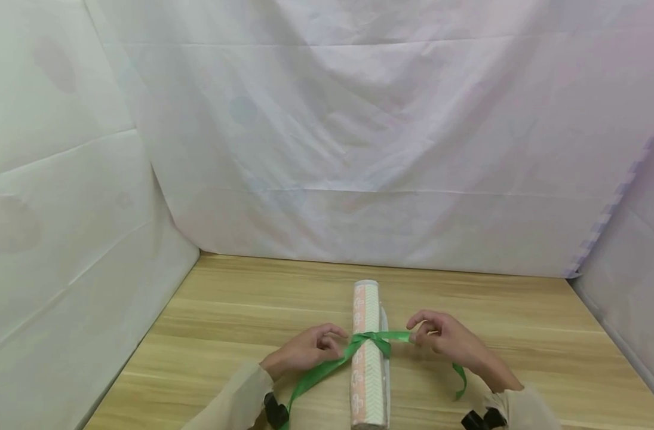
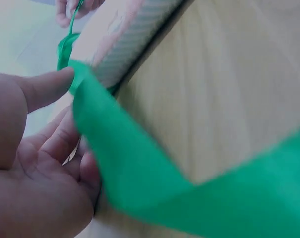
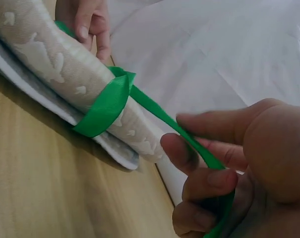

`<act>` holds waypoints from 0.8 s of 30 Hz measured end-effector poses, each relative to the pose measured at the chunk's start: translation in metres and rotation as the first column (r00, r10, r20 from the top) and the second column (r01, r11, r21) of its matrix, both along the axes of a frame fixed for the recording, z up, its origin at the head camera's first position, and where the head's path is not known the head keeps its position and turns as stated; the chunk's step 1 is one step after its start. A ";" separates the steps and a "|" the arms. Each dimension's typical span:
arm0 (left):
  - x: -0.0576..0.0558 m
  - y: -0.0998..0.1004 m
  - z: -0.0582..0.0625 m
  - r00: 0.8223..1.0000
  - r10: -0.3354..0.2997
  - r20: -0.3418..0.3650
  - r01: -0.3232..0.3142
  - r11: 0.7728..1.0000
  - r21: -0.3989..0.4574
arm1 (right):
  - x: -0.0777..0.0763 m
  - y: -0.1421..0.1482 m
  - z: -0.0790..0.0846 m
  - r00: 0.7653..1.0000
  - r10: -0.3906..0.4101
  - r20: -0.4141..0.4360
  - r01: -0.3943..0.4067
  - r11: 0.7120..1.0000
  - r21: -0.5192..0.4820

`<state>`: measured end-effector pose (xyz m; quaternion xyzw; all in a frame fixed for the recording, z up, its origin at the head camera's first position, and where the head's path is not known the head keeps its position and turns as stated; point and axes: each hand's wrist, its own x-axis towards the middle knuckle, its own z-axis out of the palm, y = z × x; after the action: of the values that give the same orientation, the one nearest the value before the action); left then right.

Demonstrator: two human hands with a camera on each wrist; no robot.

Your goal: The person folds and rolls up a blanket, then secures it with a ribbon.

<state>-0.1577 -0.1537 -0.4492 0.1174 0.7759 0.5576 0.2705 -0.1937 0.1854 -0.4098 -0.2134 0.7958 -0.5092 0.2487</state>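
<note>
A rolled-up patterned mat [image 1: 367,382], pink and white with pale prints, lies lengthwise on the wooden table. Round its middle runs a green ribbon [image 3: 105,106], crossed in a knot on top. My left hand [image 1: 312,347] pinches one ribbon end between thumb and fingers, left of the roll; its tail hangs toward the near edge. On the right side, my right hand [image 1: 447,338] holds the other end, which stretches nearly straight from the knot. In the right wrist view the curled fingers [image 3: 209,181] wrap that ribbon, and its loose tail dangles below the hand.
White cloth [image 1: 359,149] hangs behind the table, with more cloth at the left [image 1: 63,209] and right sides. The wooden table top [image 1: 240,298] extends around the roll. Dark wrist devices [image 1: 275,412] sit on both wrists.
</note>
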 end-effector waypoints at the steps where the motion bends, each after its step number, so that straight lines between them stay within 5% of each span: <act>1: 0.001 0.002 0.000 1.000 0.001 -0.004 -0.001 1.000 0.002 | 0.001 0.000 -0.001 1.000 0.002 0.001 -0.002 1.000 -0.005; 16: -0.003 -0.011 0.000 0.993 0.119 -0.016 -0.119 0.993 0.003 | 0.009 0.012 -0.020 0.992 -0.071 -0.101 0.070 0.997 -0.022; 24: -0.005 -0.017 -0.001 0.993 0.098 -0.061 -0.099 0.995 -0.013 | 0.008 0.024 -0.030 0.993 -0.096 -0.069 0.094 0.995 -0.032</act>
<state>-0.1627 -0.1710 -0.4498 0.0937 0.7930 0.5603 0.2199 -0.1853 0.2092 -0.4401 -0.1968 0.8059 -0.5241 0.1929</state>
